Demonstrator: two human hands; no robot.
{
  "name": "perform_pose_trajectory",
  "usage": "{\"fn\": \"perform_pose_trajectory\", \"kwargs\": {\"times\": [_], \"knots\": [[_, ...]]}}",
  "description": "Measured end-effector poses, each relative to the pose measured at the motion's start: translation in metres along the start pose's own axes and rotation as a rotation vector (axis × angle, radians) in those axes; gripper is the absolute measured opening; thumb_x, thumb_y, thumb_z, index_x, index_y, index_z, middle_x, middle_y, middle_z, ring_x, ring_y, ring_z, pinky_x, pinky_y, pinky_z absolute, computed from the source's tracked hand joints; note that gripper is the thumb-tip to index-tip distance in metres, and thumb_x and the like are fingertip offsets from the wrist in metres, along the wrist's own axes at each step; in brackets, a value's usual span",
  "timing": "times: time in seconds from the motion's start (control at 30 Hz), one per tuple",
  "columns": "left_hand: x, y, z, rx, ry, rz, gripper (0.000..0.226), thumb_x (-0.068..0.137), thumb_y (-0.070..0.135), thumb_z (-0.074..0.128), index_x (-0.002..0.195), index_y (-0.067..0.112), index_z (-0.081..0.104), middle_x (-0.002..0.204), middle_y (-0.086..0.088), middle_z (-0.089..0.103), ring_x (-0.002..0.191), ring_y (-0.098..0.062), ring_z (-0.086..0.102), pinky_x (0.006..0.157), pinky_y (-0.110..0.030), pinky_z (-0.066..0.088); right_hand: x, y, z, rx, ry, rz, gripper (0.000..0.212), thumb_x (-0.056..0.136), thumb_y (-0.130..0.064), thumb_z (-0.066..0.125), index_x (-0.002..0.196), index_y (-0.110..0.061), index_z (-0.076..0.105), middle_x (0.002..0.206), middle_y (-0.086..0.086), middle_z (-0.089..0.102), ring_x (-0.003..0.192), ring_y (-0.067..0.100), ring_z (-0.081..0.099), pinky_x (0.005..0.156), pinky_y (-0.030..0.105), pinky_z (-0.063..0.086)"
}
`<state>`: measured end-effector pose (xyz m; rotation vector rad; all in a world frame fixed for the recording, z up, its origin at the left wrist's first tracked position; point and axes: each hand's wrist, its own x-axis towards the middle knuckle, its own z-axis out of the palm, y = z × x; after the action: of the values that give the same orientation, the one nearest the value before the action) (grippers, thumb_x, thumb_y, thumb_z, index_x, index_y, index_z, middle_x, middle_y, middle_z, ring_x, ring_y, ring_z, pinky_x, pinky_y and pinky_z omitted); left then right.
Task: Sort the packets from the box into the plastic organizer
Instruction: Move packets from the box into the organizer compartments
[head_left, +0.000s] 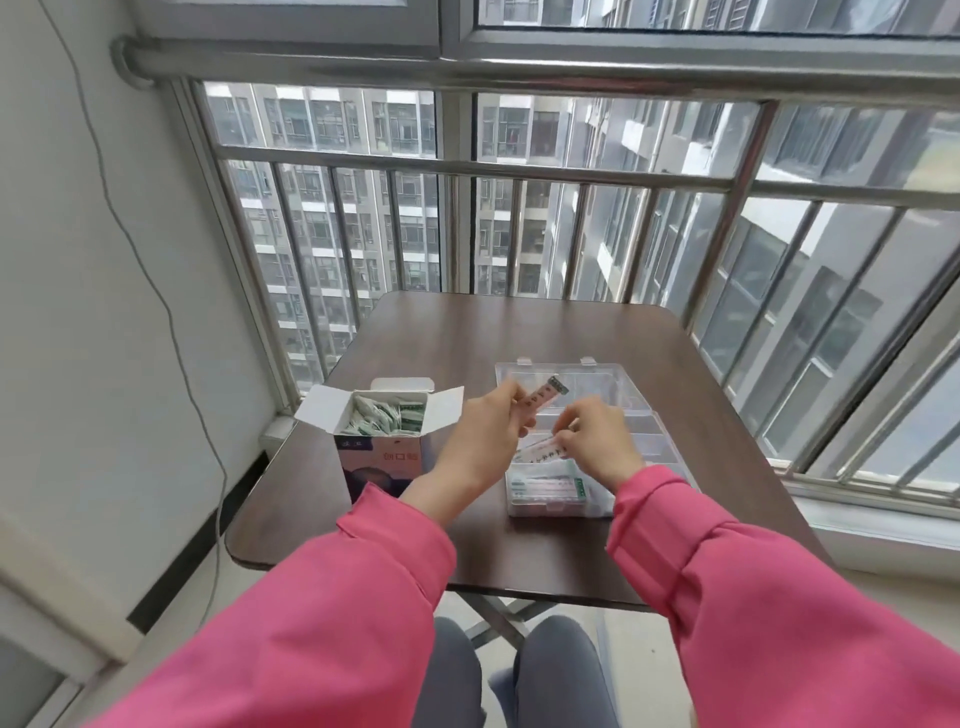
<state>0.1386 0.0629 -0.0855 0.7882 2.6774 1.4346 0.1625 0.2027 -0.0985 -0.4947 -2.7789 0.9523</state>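
A: At the left of the dark table (597, 332), we see the opened box (382, 436), flaps spread, packets (384, 418) heaped inside. What comes next?

B: Our left hand (485, 434), fingers curled, pinches a pink packet (543, 397); its long axis slants up and to the right, its printed end pointing at the window railing (467, 166).

A: And to the right?

B: Our right hand (597, 441) pinches a second strip (540, 451) over the clear plastic organizer (654, 410), which holds flat packets in its near compartment.
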Motion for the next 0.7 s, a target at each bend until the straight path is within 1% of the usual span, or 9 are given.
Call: {"fn": "perform_pose_trajectory", "kwargs": {"times": [0.07, 0.1, 0.23, 0.37, 0.47, 0.6, 0.7], "knots": [[0.001, -0.006, 0.002, 0.057, 0.0, -0.023, 0.01, 0.097, 0.015, 0.046, 0.09, 0.014, 0.054, 0.09, -0.004, 0.071, 0.086, -0.026, 0.065, 0.078, -0.037, 0.05, -0.001, -0.002, 0.006, -0.082, -0.019, -0.004, 0.019, 0.081, -0.001, 0.054, 0.08, -0.013, 0.07, 0.091, 0.016, 0.069, 0.092, 0.031, 0.064, 0.083, 0.039, 0.052], [0.0, -0.008, 0.003, 0.085, 0.0, -0.031, 0.01, 0.097, 0.016, 0.046, 0.09, 0.016, 0.053, 0.09, -0.002, 0.071, 0.087, -0.027, 0.064, 0.079, -0.04, 0.05, -0.001, -0.003, 0.008, -0.129, -0.013, 0.005, 0.019, 0.081, -0.004, 0.054, 0.08, -0.017, 0.069, 0.094, 0.014, 0.068, 0.095, 0.031, 0.063, 0.083, 0.039, 0.051], [-0.002, -0.012, 0.008, 0.093, -0.027, -0.056, 0.013, 0.097, 0.017, 0.045, 0.085, 0.022, 0.048, 0.086, 0.001, 0.067, 0.085, -0.028, 0.062, 0.081, -0.046, 0.05, -0.005, -0.003, 0.007, -0.287, -0.013, 0.008, 0.019, 0.084, -0.009, 0.057, 0.092, -0.019, 0.072, 0.101, 0.008, 0.068, 0.1, 0.029, 0.062, 0.081, 0.036, 0.05], [-0.004, -0.016, 0.01, 0.065, -0.024, -0.088, 0.01, 0.096, 0.015, 0.044, 0.088, 0.021, 0.046, 0.083, 0.002, 0.065, 0.084, -0.031, 0.062, 0.081, -0.046, 0.05, -0.002, 0.004, 0.007, -0.26, -0.08, -0.009, 0.018, 0.082, -0.01, 0.06, 0.09, -0.021, 0.072, 0.101, 0.005, 0.07, 0.101, 0.024, 0.062, 0.084, 0.036, 0.05], [-0.004, -0.018, 0.011, 0.048, -0.023, -0.116, 0.008, 0.096, 0.016, 0.043, 0.089, 0.019, 0.045, 0.087, -0.003, 0.068, 0.084, -0.032, 0.062, 0.081, -0.046, 0.05, 0.0, 0.009, 0.005, -0.218, -0.107, -0.033, 0.02, 0.083, -0.01, 0.059, 0.095, -0.02, 0.072, 0.105, 0.003, 0.069, 0.102, 0.023, 0.062, 0.089, 0.039, 0.05], [-0.005, -0.016, 0.014, 0.081, -0.043, -0.145, 0.01, 0.095, 0.013, 0.044, 0.094, 0.014, 0.055, 0.098, -0.013, 0.068, 0.086, -0.033, 0.063, 0.081, -0.042, 0.05, 0.001, 0.011, 0.001, -0.15, -0.099, -0.037, 0.023, 0.085, -0.009, 0.055, 0.091, -0.021, 0.073, 0.101, 0.002, 0.071, 0.099, 0.022, 0.064, 0.089, 0.038, 0.05], [-0.004, -0.017, 0.015, 0.083, -0.03, -0.175, 0.015, 0.094, 0.008, 0.045, 0.098, 0.008, 0.06, 0.102, -0.015, 0.068, 0.089, -0.032, 0.063, 0.081, -0.038, 0.05, 0.0, 0.013, -0.007, -0.152, -0.103, -0.045, 0.025, 0.085, -0.004, 0.05, 0.095, -0.016, 0.07, 0.099, 0.007, 0.07, 0.098, 0.025, 0.063, 0.085, 0.034, 0.049]]}}
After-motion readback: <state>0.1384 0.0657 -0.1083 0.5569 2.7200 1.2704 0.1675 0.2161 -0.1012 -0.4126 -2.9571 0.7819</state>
